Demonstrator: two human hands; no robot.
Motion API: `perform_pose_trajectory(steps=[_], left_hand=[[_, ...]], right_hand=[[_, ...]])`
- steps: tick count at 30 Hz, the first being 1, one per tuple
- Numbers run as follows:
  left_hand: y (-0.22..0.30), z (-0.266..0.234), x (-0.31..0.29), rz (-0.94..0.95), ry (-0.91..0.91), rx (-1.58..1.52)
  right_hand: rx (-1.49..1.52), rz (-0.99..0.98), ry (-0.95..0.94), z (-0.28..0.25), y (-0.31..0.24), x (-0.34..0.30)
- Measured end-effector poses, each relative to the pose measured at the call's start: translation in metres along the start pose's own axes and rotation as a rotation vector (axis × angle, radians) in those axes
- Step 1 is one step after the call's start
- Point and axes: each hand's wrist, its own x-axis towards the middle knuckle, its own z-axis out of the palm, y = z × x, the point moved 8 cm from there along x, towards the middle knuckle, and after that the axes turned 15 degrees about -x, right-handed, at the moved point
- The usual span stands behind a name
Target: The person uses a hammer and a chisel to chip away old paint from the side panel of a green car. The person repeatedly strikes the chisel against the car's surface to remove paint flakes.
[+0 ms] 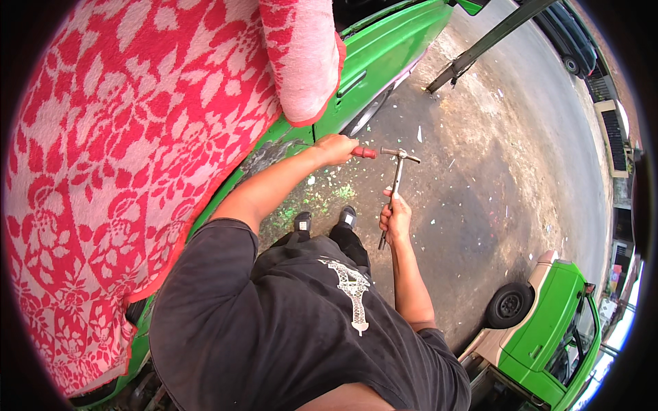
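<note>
My left hand [334,149] is wrapped round a tool with a red handle [364,153]. Its far end points at the scraped lower panel of a green vehicle [274,145]; the hand hides most of it, so whether it is a screwdriver or a chisel I cannot tell. In my right hand [396,218] is a metal hammer [399,168], gripped partway down its shaft with the head up. One face of the hammer head is just short of the red handle's butt end, a small gap between them.
A red and pink floral cloth [137,151] covers the vehicle's top on the left. Green paint flakes [322,195] litter the ground by my shoes [347,216]. A metal post [480,51] rises ahead. Another green vehicle [548,335] stands at lower right, and a dark car [567,38] far right.
</note>
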Motion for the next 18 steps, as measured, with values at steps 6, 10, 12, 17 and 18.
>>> perform_pose_trajectory(steps=[6,10,12,17,18], left_hand=[[-0.010,-0.001,0.000,-0.026,0.068,-0.030],[-0.010,-0.005,0.008,-0.039,0.067,-0.044],[-0.010,-0.005,0.007,-0.058,0.068,-0.046],[-0.015,-0.005,0.013,-0.081,0.072,-0.038],[-0.017,-0.005,0.014,-0.082,0.081,-0.037]], right_hand=[[0.268,-0.125,0.187,-0.034,-0.021,-0.001],[-0.040,0.012,-0.003,-0.006,-0.008,0.008],[0.077,-0.017,0.053,-0.021,-0.018,0.011],[0.188,-0.029,0.091,-0.022,-0.026,0.029],[-0.024,0.054,-0.047,-0.008,-0.018,0.032]])
